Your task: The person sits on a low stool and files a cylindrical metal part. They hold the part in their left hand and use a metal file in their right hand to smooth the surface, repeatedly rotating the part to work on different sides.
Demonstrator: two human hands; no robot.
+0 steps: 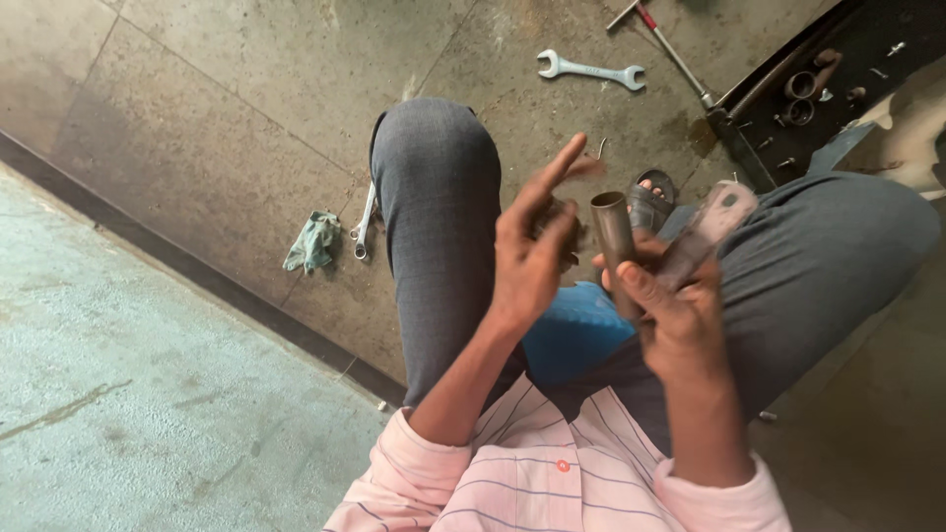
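My right hand grips a short grey metal tube, held upright between my knees, together with a flat pale metal piece that sticks out to the upper right. My left hand is raised just left of the tube, index finger stretched up, the other fingers curled around something small and dark that I cannot make out. Both hands hover above my lap, over a blue seat.
A double-ended spanner lies on the stone floor ahead, a second spanner and a green rag to the left of my knee. A red-handled tool and a dark tray of sockets and small parts sit at upper right. My sandalled foot shows between my knees.
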